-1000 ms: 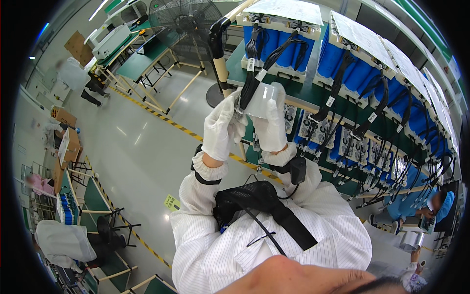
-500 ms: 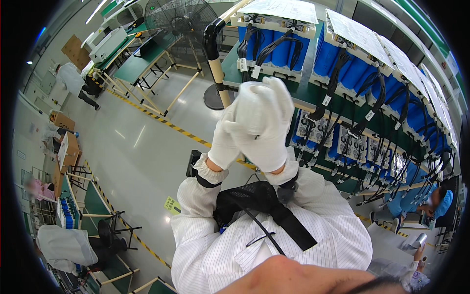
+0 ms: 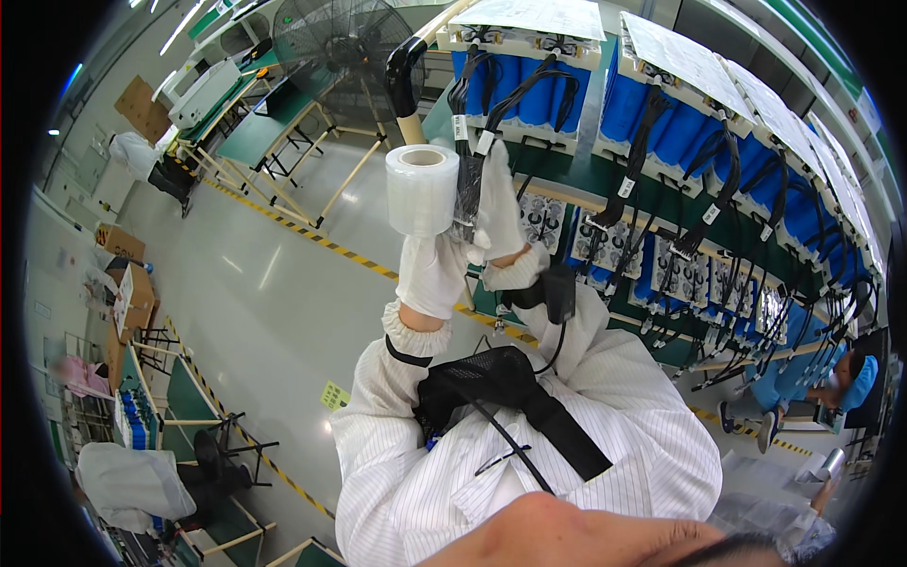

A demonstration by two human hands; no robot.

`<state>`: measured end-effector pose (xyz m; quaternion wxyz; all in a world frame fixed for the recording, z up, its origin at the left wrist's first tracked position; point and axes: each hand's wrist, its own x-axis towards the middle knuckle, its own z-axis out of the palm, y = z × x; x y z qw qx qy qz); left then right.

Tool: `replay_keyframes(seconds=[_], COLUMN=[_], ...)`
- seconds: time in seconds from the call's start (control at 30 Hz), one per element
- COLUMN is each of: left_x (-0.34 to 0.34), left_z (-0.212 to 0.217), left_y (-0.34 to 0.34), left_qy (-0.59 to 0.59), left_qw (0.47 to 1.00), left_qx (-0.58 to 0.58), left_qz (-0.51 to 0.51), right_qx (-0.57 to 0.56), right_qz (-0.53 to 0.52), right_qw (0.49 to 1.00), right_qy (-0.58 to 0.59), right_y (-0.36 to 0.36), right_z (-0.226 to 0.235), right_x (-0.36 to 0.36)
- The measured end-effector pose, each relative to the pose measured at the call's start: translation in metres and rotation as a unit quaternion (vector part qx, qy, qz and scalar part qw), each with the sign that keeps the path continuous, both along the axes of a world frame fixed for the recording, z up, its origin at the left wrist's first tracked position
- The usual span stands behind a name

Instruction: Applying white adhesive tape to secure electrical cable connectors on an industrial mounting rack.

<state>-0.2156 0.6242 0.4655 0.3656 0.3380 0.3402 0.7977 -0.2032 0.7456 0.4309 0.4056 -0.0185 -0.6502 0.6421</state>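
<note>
My left hand (image 3: 430, 269), in a white glove, holds up a roll of clear film (image 3: 422, 189) by its lower end. My right hand (image 3: 498, 213), also gloved, grips a bundle of black cables (image 3: 470, 180) right beside the roll. The cables hang from a blue battery pack (image 3: 529, 90) on the green rack (image 3: 605, 203) in front of me. Both hands are raised close together at chest height. I wear a white striped coat with a black harness (image 3: 501, 387).
More blue packs with black cable looms line the rack to the right (image 3: 718, 123). A large standing fan (image 3: 345, 42) is behind the rack's end. Yellow-black floor tape (image 3: 312, 236) crosses the grey floor. People in white sit at the lower left (image 3: 132, 482); one in blue is at the right (image 3: 841, 378).
My hands have parted slightly and shifted. The film roll, earlier hidden behind my gloves, now stands in full view in my left hand, beside the cable bundle.
</note>
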Motion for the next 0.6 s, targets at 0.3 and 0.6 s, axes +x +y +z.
replay_keyframes(seconds=[0.3, 0.6], left_x=[0.012, 0.022], left_z=[-0.002, 0.005], left_y=[-0.006, -0.009], left_qy=[-0.206, -0.238], left_qw=[0.972, 0.966], left_qx=[0.060, 0.014], left_qz=[-0.096, -0.099], right_qx=[-0.407, -0.376], right_qz=[0.340, 0.320], right_qw=[0.834, 0.858], right_qy=[0.152, 0.145], right_y=[-0.003, 0.006], right_z=[-0.003, -0.010], right_x=[-0.012, -0.012])
